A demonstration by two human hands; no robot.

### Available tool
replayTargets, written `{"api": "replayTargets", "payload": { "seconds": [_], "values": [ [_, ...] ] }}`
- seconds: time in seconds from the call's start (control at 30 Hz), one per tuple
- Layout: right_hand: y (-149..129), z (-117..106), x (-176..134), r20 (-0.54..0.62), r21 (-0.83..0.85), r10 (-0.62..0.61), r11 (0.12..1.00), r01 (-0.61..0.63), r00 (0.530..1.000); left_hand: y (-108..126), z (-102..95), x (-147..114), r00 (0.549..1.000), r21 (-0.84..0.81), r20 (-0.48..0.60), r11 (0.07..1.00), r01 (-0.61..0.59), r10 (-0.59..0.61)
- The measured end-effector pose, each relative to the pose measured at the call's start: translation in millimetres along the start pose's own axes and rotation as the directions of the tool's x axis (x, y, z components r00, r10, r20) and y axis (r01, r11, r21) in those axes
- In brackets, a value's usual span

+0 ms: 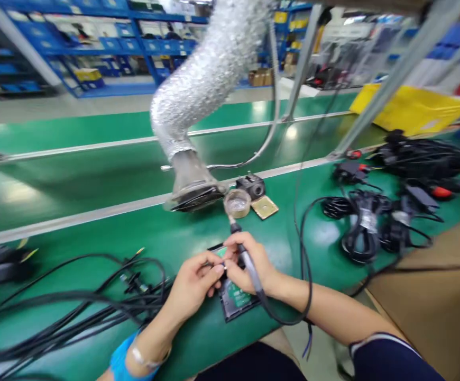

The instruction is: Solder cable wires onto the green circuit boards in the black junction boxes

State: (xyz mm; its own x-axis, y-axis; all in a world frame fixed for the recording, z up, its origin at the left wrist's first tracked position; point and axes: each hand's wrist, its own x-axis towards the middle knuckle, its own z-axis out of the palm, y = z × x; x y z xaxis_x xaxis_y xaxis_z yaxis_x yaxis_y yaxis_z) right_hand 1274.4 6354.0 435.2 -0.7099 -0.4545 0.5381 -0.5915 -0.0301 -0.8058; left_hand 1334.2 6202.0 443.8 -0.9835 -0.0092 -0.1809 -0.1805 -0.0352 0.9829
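Observation:
My right hand (264, 267) is closed around a soldering iron (250, 264), whose tip points away from me. Its thumb and finger also meet the left fingertips over a small dark piece, too small to name. My left hand (192, 286) pinches at that same spot. Beneath both hands lies a green circuit board (238, 296) in a black housing (230, 316), partly covered by the fingers. Just beyond the iron's tip stand a round tin (238, 203), a square yellowish pad (265, 207) and a black soldering stand (250, 185).
A fume extraction nozzle (194, 185) on a silver duct (198, 84) hangs over the bench. Black cables (95, 307) spread across the left side. Bundled cords (365, 227) with adapters lie at right, near a cardboard box (432, 307). A yellow bin (412, 108) stands behind.

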Motion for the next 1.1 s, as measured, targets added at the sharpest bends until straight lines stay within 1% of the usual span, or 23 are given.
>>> {"api": "replayTargets", "payload": {
  "seconds": [0.07,0.1,0.17,0.23,0.33,0.43,0.57,0.73,0.93,1.03,1.1],
  "values": [
    [-1,1,-3,-0.013,-0.030,0.007,1.000,-0.008,1.000,-1,4.3,-1,0.998,-0.088,-0.065,0.996,-0.011,0.005],
    [-2,2,-4,-0.023,-0.055,-0.003,0.999,0.002,1.000,-2,5.5,0,0.997,-0.136,-0.081,0.991,-0.014,0.003],
    [-2,2,-5,-0.033,-0.105,-0.041,0.994,0.037,0.999,-1,6.1,1,0.997,-0.207,-0.081,0.978,-0.013,-0.004],
    [-1,1,-5,-0.025,-0.117,-0.069,0.991,0.066,0.997,0,5.2,1,0.998,-0.227,-0.064,0.974,-0.010,-0.005],
    [2,-4,-5,-0.008,-0.051,-0.059,0.997,0.059,0.998,1,3.5,-1,0.999,-0.173,-0.032,0.985,0.008,-0.014],
    [5,-9,-4,-0.021,0.022,-0.032,0.999,0.033,0.999,2,2.4,-2,1.000,-0.096,0.007,0.995,0.019,-0.018],
    [8,-10,-3,-0.012,0.025,0.001,1.000,-0.001,1.000,2,3.5,-3,1.000,-0.041,0.029,0.999,0.006,-0.005],
    [9,-10,-5,0.017,0.034,-0.002,0.999,0.002,1.000,2,5.2,-3,1.000,-0.027,0.018,0.999,0.019,-0.019],
    [10,-11,-6,0.017,0.051,-0.059,0.997,0.058,0.998,0,3.6,-2,0.999,-0.062,0.039,0.998,0.012,-0.010],
    [10,-9,-6,0.008,0.041,-0.075,0.996,0.075,0.997,-4,4.7,-2,0.999,-0.028,0.008,0.999,-0.044,0.044],
    [9,-8,-5,0.005,0.033,-0.064,0.997,0.063,0.998,-6,6.8,-2,0.988,0.045,-0.061,0.989,-0.138,0.141]
  ]
}}
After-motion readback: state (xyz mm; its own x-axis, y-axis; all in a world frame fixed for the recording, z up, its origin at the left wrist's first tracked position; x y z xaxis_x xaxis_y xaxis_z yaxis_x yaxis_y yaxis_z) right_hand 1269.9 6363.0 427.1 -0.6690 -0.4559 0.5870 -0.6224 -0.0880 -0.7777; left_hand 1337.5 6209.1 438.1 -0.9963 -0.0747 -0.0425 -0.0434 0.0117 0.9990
